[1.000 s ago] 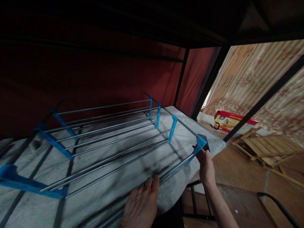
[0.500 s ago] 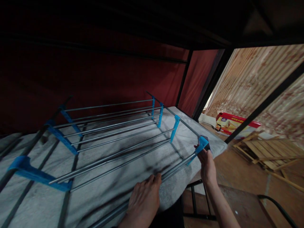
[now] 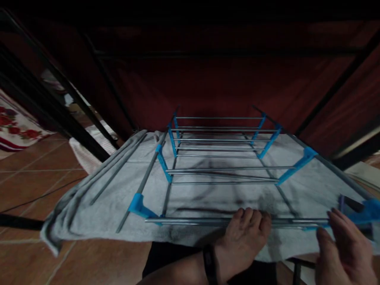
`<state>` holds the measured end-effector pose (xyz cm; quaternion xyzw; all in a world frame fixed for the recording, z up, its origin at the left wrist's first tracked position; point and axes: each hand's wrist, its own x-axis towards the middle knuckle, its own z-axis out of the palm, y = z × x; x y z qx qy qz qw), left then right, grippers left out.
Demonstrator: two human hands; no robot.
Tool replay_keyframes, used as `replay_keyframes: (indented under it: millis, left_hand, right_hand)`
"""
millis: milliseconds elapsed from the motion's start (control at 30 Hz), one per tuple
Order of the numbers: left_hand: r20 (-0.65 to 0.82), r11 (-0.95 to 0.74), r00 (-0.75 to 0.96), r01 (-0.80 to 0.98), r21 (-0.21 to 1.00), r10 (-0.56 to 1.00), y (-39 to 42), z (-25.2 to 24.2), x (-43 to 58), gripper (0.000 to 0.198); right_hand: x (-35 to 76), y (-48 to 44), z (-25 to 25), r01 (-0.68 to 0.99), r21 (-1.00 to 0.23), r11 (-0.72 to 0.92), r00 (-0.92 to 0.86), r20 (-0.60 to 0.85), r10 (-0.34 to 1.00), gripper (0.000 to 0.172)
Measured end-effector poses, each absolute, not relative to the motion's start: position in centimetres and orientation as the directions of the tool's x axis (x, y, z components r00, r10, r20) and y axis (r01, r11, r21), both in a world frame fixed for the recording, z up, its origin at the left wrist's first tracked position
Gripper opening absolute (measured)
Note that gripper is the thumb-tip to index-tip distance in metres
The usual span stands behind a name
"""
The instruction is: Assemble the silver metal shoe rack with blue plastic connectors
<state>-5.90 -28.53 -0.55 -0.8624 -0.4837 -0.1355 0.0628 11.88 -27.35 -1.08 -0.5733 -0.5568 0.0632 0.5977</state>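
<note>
Dim scene, top near black; soft shadows across grey cloth (image 3: 204, 196); right hand (image 3: 346, 249) blurred, edges stretched

The right hand (image 3: 346, 253) is blurry and cut off at the bottom. The left hand (image 3: 246, 235) hides part of the front bars (image 3: 190, 221). A blue piece (image 3: 369, 211) goes off the right edge, a flowery cloth (image 3: 18, 128) off the left

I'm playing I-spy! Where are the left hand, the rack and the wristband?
Left hand (image 3: 244, 239): head view, back of the hand.
Rack (image 3: 190, 221): head view, its nearest bars.
Wristband (image 3: 209, 263): head view, its dark outer side.
</note>
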Motion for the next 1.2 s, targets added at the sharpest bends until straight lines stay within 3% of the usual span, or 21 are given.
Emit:
replay_keyframes:
  millis: [167, 267, 367, 433, 500, 567, 633, 700, 800, 967, 1200]
  left_hand:
    - [0.407, -0.573, 0.529, 0.819, -0.016, 0.745, -30.7, -1.0, -8.5, 0.044]
    - [0.516, -0.655, 0.537, 0.753, 0.065, 0.668, -34.0, -2.5, -12.1, 0.034]
    - [0.606, -0.604, 0.405, 0.781, 0.161, 0.685, -38.4, -3.9, -16.5, 0.027]
    - [0.674, -0.436, 0.162, 0.862, 0.258, 0.72, -41.1, -4.2, -19.2, 0.027]
    - [0.636, -0.119, -0.269, 0.859, 0.499, 0.723, -42.5, -4.1, -21.6, 0.018]
    - [0.463, 0.11, -0.647, 0.645, 0.757, 0.606, -42.6, -3.7, -23.5, 0.015]
    - [0.221, 0.146, -0.777, 0.371, 0.917, 0.589, -41.7, -3.4, -25.2, 0.031]
    - [0.029, 0.139, -0.666, 0.198, 0.97, 0.745, -40.5, -3.4, -26.9, 0.046]
    - [-0.035, 0.122, -0.431, 0.177, 0.977, 0.901, -39.3, -3.8, -29.2, 0.046]
    - [-0.074, 0.104, -0.278, 0.095, 0.99, 0.958, -39.0, -4.8, -32.0, 0.048]
    - [-0.11, 0.094, -0.227, -0.081, 0.992, 0.968, -38.5, -6.2, -32.8, 0.052]
  right_hand:
    - [7.4, -29.1, 0.0, 0.64, -0.557, 0.529, -0.005, 0.686, 0.728, 0.033]
    - [5.8, -29.3, -0.6, 0.611, -0.455, 0.648, -0.179, 0.718, 0.673, 0.033]
    - [3.0, -29.6, -1.1, 0.505, -0.386, 0.772, -0.371, 0.71, 0.598, 0.038]
    - [0.5, -30.0, -1.3, 0.413, -0.288, 0.864, -0.53, 0.695, 0.485, 0.039]
    - [-2.1, -30.4, -1.6, 0.354, -0.199, 0.914, -0.643, 0.658, 0.392, 0.041]
    - [-4.6, -30.8, -2.1, 0.341, -0.166, 0.925, -0.714, 0.594, 0.37, 0.043]
    - [-6.8, -31.2, -2.7, 0.359, -0.174, 0.917, -0.764, 0.509, 0.396, 0.049]
    - [-8.7, -31.6, -3.1, 0.382, -0.176, 0.907, -0.797, 0.435, 0.419, 0.055]
    - [-10.8, -31.6, -3.1, 0.389, -0.162, 0.907, -0.837, 0.349, 0.421, 0.058]
    - [-12.3, -30.8, -1.6, 0.357, -0.144, 0.923, -0.891, 0.243, 0.383, 0.06]
    - [-12.3, -30.4, -1.4, 0.331, -0.161, 0.93, -0.909, 0.212, 0.36, 0.061]
